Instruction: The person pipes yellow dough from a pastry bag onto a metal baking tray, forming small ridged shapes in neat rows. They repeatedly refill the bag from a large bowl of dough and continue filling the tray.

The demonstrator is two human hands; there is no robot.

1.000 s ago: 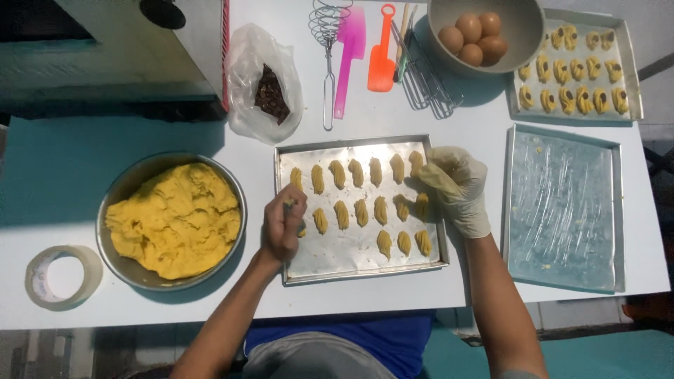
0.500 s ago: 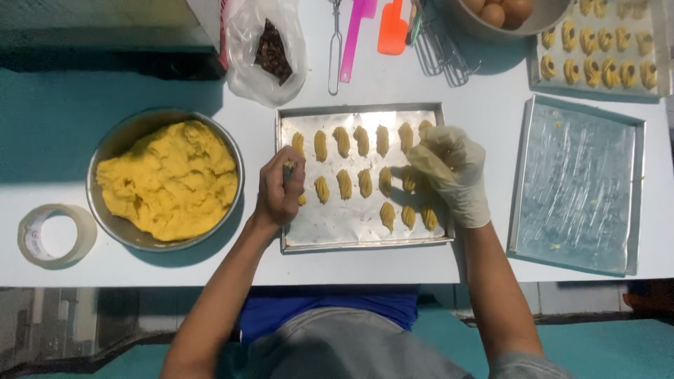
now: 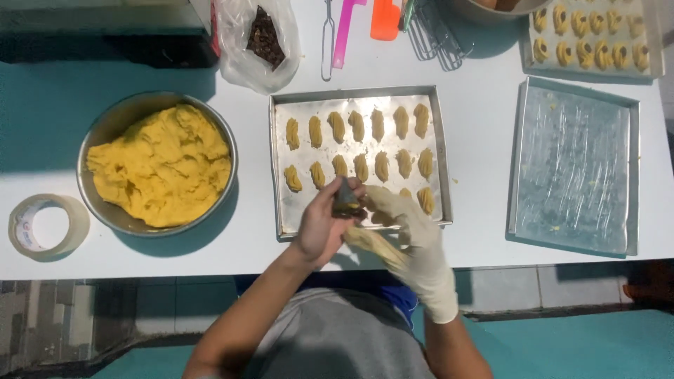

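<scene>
Both hands gripping piping bag (image 3: 368,242) over baking tray (image 3: 281,161): left hand (image 3: 324,228) pinching nozzle, gloved right hand (image 3: 414,235) squeezing.

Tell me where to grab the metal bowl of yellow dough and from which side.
Grip the bowl by its bare rim, probably with both hands at opposite sides. Come from above on the near-left arc, where the rim stands clear of the dough. The tape roll sits close at lower left, and the baking tray flanks the right, so the rim there is more crowded.
</scene>
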